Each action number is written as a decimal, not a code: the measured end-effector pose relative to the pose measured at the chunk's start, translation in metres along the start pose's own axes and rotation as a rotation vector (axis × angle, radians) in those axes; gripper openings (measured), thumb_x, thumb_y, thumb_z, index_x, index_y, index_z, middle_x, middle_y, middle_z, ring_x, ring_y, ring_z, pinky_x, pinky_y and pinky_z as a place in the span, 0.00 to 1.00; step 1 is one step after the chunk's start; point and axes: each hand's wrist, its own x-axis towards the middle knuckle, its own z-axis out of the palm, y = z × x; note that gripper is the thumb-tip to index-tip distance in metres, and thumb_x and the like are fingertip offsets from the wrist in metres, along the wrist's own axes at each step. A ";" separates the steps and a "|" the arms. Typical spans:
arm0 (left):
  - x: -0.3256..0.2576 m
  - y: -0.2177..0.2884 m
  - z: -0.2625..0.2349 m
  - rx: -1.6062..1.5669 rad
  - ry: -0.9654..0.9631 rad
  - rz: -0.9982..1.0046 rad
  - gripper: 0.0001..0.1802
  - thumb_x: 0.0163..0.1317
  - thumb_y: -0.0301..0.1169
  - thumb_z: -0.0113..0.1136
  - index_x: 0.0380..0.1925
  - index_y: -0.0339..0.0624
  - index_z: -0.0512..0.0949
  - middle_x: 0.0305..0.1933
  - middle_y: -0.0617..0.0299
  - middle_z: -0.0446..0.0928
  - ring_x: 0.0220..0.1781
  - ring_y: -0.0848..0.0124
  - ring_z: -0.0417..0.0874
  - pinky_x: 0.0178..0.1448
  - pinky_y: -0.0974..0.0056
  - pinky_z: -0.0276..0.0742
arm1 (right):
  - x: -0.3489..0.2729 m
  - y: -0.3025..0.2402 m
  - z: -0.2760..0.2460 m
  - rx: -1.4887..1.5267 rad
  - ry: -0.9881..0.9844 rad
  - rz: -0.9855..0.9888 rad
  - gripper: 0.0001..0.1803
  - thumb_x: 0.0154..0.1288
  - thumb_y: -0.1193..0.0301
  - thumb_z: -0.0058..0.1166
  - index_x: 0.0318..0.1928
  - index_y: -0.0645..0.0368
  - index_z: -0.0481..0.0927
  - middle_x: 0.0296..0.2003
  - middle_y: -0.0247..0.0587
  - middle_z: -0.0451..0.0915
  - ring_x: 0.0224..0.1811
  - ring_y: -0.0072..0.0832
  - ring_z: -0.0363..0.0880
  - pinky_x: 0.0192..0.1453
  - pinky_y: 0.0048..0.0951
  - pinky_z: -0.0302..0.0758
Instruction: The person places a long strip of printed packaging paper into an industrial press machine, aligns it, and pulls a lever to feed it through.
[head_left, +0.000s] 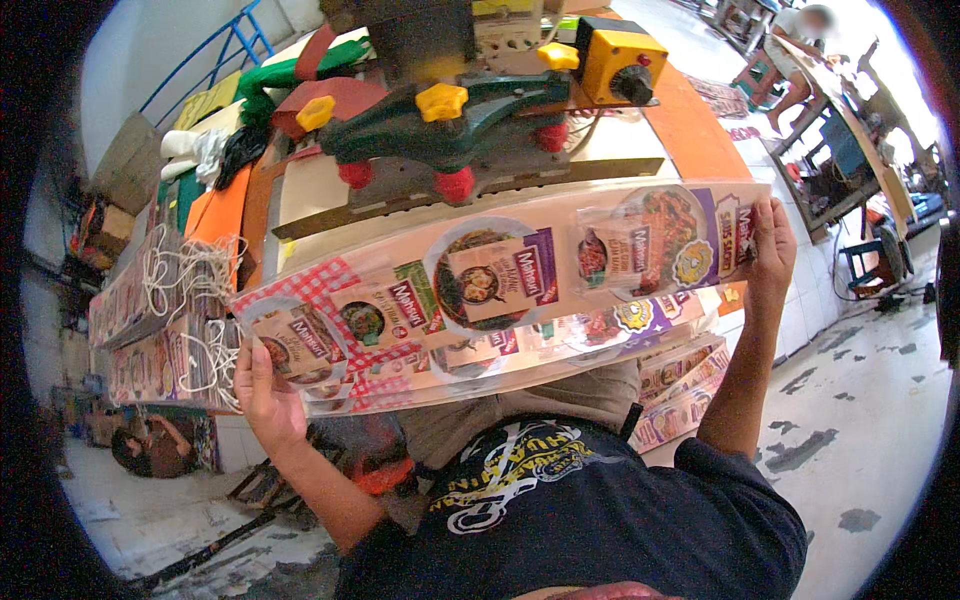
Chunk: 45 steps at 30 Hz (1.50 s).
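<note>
A long printed plastic strip [545,285] with food pictures and a red checked band stretches between my two hands in front of my body. My left hand [268,395] grips its left end, thumb on the face and the other fingers mostly hidden behind. At the far right end, my right hand [775,240] pinches the strip near its upper corner. Just beyond the strip's upper edge stands a press-like machine with a dark green metal bracket [400,130], yellow star knobs [441,101] and red feet [454,184]. A metal bar [350,207] runs along its front.
A yellow control box [620,62] with a black dial sits on the machine's right. Stacked printed strips with white cords [195,275] lie at the left; more strips [685,385] are stacked below right. One person [160,445] is low at left, another [795,60] far right.
</note>
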 end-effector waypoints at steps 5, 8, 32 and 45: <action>0.006 -0.004 -0.006 0.042 0.041 -0.063 0.19 0.75 0.34 0.54 0.59 0.32 0.72 0.55 0.57 0.80 0.55 0.69 0.81 0.62 0.61 0.74 | -0.001 -0.007 -0.001 -0.285 -0.076 0.002 0.18 0.81 0.62 0.44 0.55 0.66 0.75 0.43 0.36 0.78 0.45 0.19 0.75 0.51 0.25 0.74; 0.009 -0.019 0.013 0.051 0.300 -0.053 0.26 0.75 0.37 0.56 0.65 0.31 0.68 0.64 0.54 0.74 0.64 0.64 0.75 0.67 0.58 0.70 | -0.008 -0.008 0.007 -0.415 -0.082 0.066 0.19 0.81 0.61 0.44 0.56 0.65 0.75 0.43 0.36 0.78 0.45 0.19 0.75 0.53 0.26 0.73; 0.027 -0.046 -0.035 -0.212 0.097 -0.244 0.20 0.76 0.42 0.53 0.60 0.44 0.74 0.52 0.62 0.79 0.54 0.69 0.80 0.60 0.61 0.77 | -0.014 -0.002 0.033 0.126 -0.060 0.328 0.25 0.80 0.49 0.41 0.37 0.58 0.78 0.28 0.31 0.81 0.26 0.14 0.78 0.31 0.18 0.76; 0.026 -0.032 0.014 -0.027 0.133 -0.098 0.22 0.77 0.44 0.52 0.61 0.41 0.72 0.52 0.59 0.80 0.56 0.67 0.80 0.61 0.59 0.77 | -0.013 0.014 0.032 0.079 -0.050 0.371 0.29 0.81 0.49 0.39 0.38 0.61 0.81 0.29 0.34 0.83 0.27 0.15 0.79 0.30 0.20 0.75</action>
